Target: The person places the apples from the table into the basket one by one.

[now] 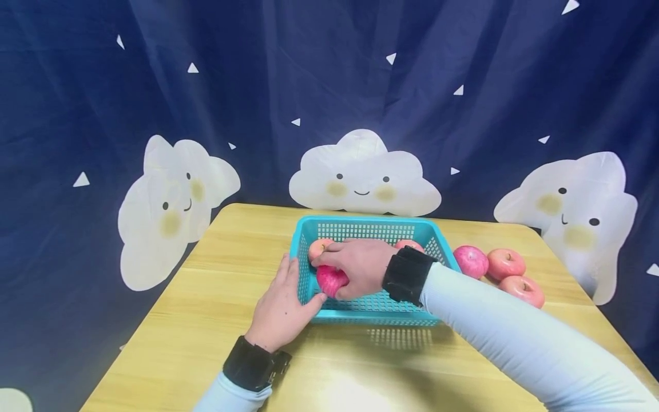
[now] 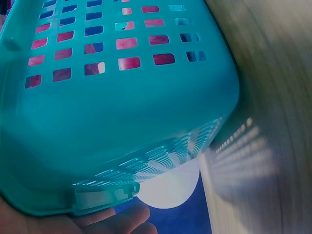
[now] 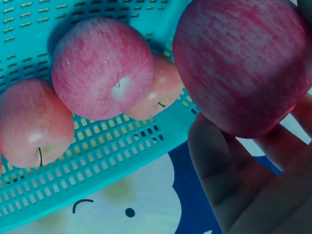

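A turquoise plastic basket [image 1: 368, 316] with perforated walls sits on the wooden table. My right hand [image 1: 362, 263] reaches into its left half and grips a deep red apple [image 1: 331, 281] between thumb and fingers. That apple [image 3: 243, 63] fills the upper right of the right wrist view. At the basket's left front corner, my left hand [image 1: 280, 309] rests against the rim, fingers fairly straight along the side. Inside are a paler apple [image 1: 318, 248] at the left and another apple [image 1: 409, 246] at the right. In the right wrist view, a red apple [image 3: 102, 68] sits beside a pinkish apple [image 3: 34, 126].
Right of the basket on the table [image 1: 206, 320] lie a dark pink apple [image 1: 471, 261] and two paler apples, one farther back [image 1: 507, 264] and one nearer [image 1: 522, 290]. A dark blue curtain [image 1: 329, 68] with white clouds hangs behind the table.
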{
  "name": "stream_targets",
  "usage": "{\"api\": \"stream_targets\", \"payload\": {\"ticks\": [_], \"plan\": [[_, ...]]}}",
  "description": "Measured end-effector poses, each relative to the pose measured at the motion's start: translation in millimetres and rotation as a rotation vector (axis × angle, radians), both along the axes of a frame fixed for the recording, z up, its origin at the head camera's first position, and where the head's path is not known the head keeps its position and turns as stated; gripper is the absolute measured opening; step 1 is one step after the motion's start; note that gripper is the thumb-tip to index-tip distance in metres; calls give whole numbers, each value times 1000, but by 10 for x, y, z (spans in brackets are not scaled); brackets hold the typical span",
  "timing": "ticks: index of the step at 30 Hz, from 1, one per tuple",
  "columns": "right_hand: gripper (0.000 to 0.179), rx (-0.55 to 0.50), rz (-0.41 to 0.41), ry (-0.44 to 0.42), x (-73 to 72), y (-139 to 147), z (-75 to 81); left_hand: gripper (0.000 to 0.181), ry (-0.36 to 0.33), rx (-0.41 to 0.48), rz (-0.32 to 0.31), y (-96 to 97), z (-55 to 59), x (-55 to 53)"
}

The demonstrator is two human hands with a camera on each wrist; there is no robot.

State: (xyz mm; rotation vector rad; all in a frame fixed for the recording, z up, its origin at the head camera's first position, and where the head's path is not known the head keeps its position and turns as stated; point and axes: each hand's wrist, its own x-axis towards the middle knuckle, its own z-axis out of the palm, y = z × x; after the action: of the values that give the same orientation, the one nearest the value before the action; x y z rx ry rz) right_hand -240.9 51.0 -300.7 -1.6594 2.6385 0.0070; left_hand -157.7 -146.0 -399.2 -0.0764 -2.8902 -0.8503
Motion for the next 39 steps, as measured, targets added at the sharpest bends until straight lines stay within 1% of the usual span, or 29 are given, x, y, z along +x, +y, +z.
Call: {"api": "stream_targets", "payload": {"ticks": [5, 9, 12, 16, 20, 26, 30, 35, 39], "plan": [[68, 10, -31, 2, -8, -29, -49, 101, -2, 0, 3, 4, 0, 2], [68, 22, -52, -33, -17, -63, -94, 101, -14, 0, 9, 7, 6, 4], [69, 34, -52, -68, -30, -94, -136, 101, -22, -5, 14, 9, 4, 3], [70, 63, -58, -112, -38, -130, -188, 101, -18, -8, 22, 5, 0, 2], [68, 72, -41, -136, -45, -148, -261, 101, -18, -10, 22, 5, -8, 1], [66, 54, -12, -132, -56, -159, -343, 102, -19, -10, 25, 12, -22, -1], [66, 47, -4, -109, -58, -177, -371, 100, -7, -7, 24, 16, -3, -3], [67, 89, -31, -63, -43, -228, -394, 101, -12, 4, 25, 15, 12, -6], [67, 121, -44, -54, -35, -275, -441, 102, -14, 9, 27, 14, 2, -2]]}}
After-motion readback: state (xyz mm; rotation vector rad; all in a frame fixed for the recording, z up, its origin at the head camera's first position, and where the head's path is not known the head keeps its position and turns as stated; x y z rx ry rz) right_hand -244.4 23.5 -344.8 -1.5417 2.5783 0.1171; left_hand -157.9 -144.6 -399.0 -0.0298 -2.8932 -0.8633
